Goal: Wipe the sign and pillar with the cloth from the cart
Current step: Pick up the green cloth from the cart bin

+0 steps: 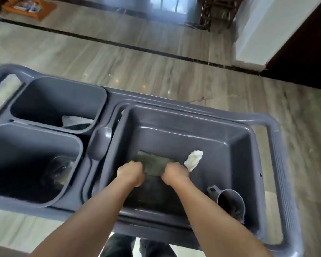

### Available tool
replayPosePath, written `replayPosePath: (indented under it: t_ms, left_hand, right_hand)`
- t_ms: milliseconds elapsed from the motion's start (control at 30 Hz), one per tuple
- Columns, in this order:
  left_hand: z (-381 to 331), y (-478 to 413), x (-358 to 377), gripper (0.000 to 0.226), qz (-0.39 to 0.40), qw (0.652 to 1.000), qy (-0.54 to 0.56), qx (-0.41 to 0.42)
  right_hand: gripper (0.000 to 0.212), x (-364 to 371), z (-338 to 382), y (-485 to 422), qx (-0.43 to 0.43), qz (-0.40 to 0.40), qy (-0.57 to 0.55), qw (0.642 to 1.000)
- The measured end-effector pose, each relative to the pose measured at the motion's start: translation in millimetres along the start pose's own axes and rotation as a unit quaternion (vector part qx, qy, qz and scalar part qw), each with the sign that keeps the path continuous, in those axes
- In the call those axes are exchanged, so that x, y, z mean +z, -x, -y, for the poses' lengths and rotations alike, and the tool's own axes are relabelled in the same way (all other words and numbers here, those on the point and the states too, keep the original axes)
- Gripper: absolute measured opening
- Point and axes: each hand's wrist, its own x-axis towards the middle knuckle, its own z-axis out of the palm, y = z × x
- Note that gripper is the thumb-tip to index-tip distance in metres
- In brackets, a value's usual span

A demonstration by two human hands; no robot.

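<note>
A dull green cloth (153,163) lies in the large right basin (220,138) of the grey cleaning cart (278,164). My left hand (131,173) grips the cloth's left end, and my right hand (175,173) grips its right end. Both hands are curled into fists inside the basin, so the near part of the cloth is hidden under them. A crumpled white rag (194,159) rests just right of the cloth. A white pillar (263,28) stands at the upper right. No sign is in view.
Two deep grey bins (59,102) (26,164) fill the cart's left side, each with something at the bottom. A small grey jug (230,201) sits in the basin's near right corner. Glossy wood-look floor (156,62) lies beyond the cart, with a dark door (308,49) at right.
</note>
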Motion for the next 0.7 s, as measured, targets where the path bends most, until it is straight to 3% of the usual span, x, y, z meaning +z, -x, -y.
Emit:
replayPosePath:
  t_ms: [167, 267, 433, 567, 700]
  left_hand:
    - [-9.9, -33.8, 17.0, 0.057, -0.067, 0.988, 0.111, -0.079]
    - [-14.3, -48.0, 25.5, 0.069, -0.096, 0.980, 0.141, -0.107]
    - [-14.4, -53.4, 28.9, 0.049, -0.056, 0.949, 0.289, -0.115]
    - [0.5, -45.1, 12.2, 0.036, -0.020, 0.894, 0.436, -0.099]
    - [7.8, -35.4, -11.3, 0.040, 0.051, 0.825, 0.559, -0.067]
  right_hand:
    - [0.062, 14.4, -2.1, -29.6, 0.049, -0.106, -0.109, 0.987]
    - [0.055, 27.3, 1.0, -42.4, 0.029, -0.110, -0.132, 0.985]
    - [0.029, 31.1, 4.3, -44.8, 0.035, -0.095, -0.244, 0.965]
    - [0.019, 19.3, 2.9, -33.9, 0.075, -0.056, -0.395, 0.914]
    - [0.015, 9.5, -1.3, -4.9, 0.082, -0.078, -0.535, 0.837]
